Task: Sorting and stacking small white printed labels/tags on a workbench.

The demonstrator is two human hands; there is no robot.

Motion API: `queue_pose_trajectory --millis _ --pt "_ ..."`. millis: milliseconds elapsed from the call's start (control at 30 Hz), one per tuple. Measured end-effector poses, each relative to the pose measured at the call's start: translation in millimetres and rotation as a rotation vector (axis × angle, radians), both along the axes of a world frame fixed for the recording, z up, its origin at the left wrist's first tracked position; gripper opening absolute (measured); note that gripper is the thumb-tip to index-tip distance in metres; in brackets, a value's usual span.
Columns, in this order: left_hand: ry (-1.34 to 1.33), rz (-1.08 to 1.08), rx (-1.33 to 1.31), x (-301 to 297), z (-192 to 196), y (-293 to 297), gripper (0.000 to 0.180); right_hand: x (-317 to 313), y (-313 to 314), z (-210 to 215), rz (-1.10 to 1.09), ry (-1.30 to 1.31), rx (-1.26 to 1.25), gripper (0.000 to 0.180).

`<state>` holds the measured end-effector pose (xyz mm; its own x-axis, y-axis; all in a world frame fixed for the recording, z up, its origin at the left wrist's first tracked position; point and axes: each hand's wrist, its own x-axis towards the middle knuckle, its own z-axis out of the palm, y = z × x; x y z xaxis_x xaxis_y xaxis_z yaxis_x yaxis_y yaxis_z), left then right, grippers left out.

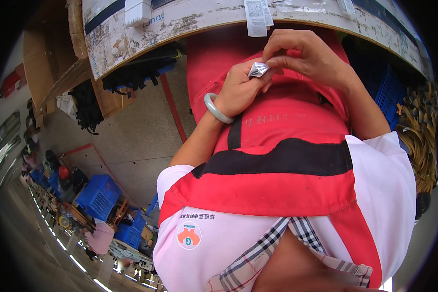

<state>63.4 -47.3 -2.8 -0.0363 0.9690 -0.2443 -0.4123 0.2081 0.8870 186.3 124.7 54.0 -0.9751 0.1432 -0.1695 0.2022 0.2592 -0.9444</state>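
A: Where are the slips?
B: The small folded bundle of pale slips (258, 69) is just off the near edge of the counter (113, 54), on the person's side, above the red apron (282, 114).

A: And the hands?
B: The left hand (239, 83) is closed around the bundle, its top end poking out. The right hand (301, 54) curls in from the right, thumb and finger at the bundle's edge. I can't tell whether they pinch a slip or only touch one.

A: What could go wrong?
B: I'd worry about a drop first. Nothing of the counter is under the bundle, so if the left hand's grip loosens, slips could slide onto the apron or down to the floor (136, 134), left of the apron and lower than the counter.

A: Anything else?
B: Thin slips may cling, so the right hand could take two together or crease one by pinching too hard.

A: And on the counter itself?
B: Printed strips (256, 18) hang over its near edge, just beyond the hands. A raised knuckle or a snagging sleeve could knock them off. The white stack (137, 13), farther left on the counter, seems safer, being well apart from both hands.
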Motion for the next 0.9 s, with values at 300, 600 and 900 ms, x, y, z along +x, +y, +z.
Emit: queue_pose_trajectory --millis 300,600,900 --pt "0.006 0.001 0.042 1.8 -5.2 -0.3 0.014 -1.6 -0.3 0.8 0.052 0.133 0.147 0.012" --pt "0.084 0.006 0.016 0.8 -1.9 -0.7 0.013 -3.2 -3.2 -0.5 0.043 0.124 0.195 0.014" --pt "0.134 -0.010 0.003 -0.2 0.5 0.0 0.016 -2.3 -3.7 -1.7 0.010 0.066 0.141 0.018"
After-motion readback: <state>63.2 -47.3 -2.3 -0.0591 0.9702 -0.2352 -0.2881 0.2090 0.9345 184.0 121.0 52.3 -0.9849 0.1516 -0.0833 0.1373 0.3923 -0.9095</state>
